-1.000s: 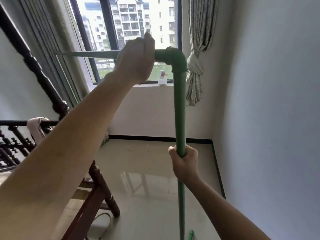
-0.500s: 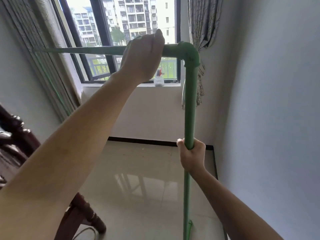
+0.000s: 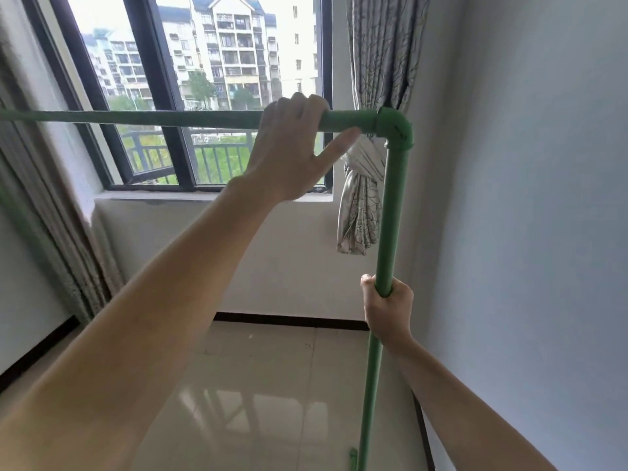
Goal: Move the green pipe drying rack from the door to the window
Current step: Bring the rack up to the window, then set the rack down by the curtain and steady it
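Note:
The green pipe drying rack stands in front of me: a horizontal top bar runs left out of view, an elbow joint sits at the upper right, and an upright post drops to the floor. My left hand lies over the top bar just left of the elbow, fingers curled over it, thumb loose beneath. My right hand is wrapped tight round the upright post at mid height. The window is straight ahead, behind the bar.
A tied-back patterned curtain hangs just behind the elbow joint. The white wall is close on the right. Another curtain hangs at the left. Glossy floor tiles stretch to the dark skirting under the window.
The rack and both hands have shifted right and nearer the window. The dark wooden stair railing has dropped out of view. My left thumb has loosened under the bar.

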`<state>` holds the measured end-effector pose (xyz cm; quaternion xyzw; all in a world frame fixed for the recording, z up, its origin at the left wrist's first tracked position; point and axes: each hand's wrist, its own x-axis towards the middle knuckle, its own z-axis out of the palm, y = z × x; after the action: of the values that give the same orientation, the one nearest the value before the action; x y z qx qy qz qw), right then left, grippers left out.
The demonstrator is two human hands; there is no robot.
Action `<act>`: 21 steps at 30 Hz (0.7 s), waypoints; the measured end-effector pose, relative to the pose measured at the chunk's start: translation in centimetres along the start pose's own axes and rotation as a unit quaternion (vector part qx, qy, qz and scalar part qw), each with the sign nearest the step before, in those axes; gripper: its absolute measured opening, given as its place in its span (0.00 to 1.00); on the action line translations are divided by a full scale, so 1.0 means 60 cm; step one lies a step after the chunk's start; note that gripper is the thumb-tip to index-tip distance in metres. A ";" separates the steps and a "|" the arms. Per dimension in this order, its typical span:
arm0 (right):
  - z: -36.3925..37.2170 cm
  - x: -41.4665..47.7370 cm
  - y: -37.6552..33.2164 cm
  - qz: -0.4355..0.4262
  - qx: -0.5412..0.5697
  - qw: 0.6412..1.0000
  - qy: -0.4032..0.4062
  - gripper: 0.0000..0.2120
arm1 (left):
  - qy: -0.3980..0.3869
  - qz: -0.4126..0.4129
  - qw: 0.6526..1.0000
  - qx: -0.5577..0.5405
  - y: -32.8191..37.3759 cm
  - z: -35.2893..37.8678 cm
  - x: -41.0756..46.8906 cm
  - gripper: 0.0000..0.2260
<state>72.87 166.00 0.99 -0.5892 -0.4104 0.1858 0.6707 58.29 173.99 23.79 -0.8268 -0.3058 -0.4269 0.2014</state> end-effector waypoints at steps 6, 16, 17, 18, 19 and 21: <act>0.025 0.133 0.058 -0.018 0.009 1.000 -0.002 0.23 | 0.028 0.003 0.998 0.054 -0.045 0.116 0.070 0.25; 0.064 0.421 0.136 -0.024 -0.009 0.998 -0.056 0.23 | 0.015 -0.041 0.992 0.122 -0.112 0.335 0.216 0.25; 0.069 0.448 0.145 -0.018 -0.006 0.998 -0.061 0.23 | 0.011 -0.047 0.991 0.121 -0.118 0.353 0.228 0.25; 0.075 0.473 0.154 -0.010 -0.005 0.998 -0.066 0.22 | 0.007 -0.054 0.991 0.119 -0.124 0.370 0.240 0.26; 0.081 0.497 0.163 -0.005 -0.005 0.998 -0.066 0.22 | 0.004 -0.061 0.991 0.118 -0.129 0.388 0.251 0.26; 0.095 0.539 0.179 -0.002 -0.007 0.998 -0.057 0.21 | -0.005 -0.069 0.990 0.120 -0.138 0.426 0.274 0.27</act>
<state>90.21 195.90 1.42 -0.5819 -0.4500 0.2149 0.6424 74.96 200.73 23.86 -0.7759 -0.4119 -0.3960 0.2675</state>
